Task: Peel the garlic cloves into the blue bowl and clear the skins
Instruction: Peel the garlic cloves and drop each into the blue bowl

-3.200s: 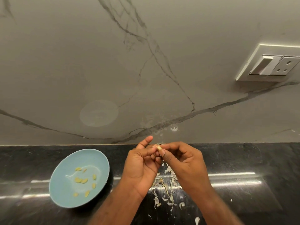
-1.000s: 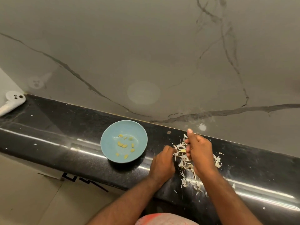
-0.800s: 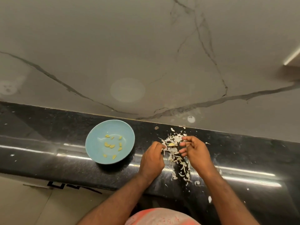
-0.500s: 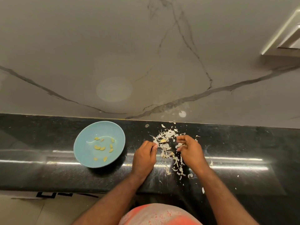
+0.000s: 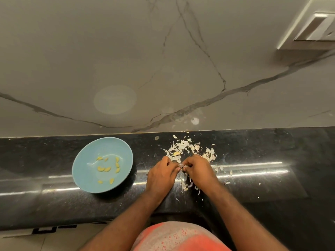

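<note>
Kitchen, by its black stone counter, veined backsplash and wall socket.

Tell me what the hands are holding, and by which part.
The left hand and right hand pinch a small pale garlic piece between their fingertips; clove or skin, and which end, cannot be told.

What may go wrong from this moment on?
One yellow clove lies among the skins, so it may be swept away with them. The left hand and right hand pinch a pale piece; scattered skins toward the counter's front may get brushed off.
</note>
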Tool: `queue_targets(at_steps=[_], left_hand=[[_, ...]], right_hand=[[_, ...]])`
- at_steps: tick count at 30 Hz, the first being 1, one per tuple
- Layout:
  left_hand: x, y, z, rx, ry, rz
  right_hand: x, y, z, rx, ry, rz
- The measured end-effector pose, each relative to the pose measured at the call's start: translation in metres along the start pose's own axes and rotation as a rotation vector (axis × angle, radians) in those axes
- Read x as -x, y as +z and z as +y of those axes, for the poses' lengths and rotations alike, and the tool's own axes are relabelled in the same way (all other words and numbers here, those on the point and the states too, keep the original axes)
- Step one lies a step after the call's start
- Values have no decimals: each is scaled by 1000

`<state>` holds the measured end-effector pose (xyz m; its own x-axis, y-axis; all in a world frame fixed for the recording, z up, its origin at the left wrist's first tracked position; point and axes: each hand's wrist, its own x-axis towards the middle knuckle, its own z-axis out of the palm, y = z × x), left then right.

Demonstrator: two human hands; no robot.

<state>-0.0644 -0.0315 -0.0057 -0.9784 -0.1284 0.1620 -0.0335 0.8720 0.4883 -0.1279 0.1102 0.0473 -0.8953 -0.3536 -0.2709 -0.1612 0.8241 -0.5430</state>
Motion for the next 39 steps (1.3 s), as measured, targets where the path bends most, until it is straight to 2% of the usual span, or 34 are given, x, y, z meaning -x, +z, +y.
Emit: queue_targets(at_steps=[9, 15, 19, 26, 39], left_hand=[[-2, -1, -6, 243, -114, 89], [-4, -6, -4, 367, -205, 168], [-4, -7, -4, 367, -230, 172], [-6, -10, -1, 338, -273, 181], [-6, -8, 8, 184, -282, 174]], right_hand=[[-8, 3, 5, -21, 12, 77], [-12, -3, 2, 5, -117, 35], [-29, 0, -13, 0, -162, 119], [-43, -1, -23, 145, -187, -9], [-30, -2, 0, -90, -110, -86]])
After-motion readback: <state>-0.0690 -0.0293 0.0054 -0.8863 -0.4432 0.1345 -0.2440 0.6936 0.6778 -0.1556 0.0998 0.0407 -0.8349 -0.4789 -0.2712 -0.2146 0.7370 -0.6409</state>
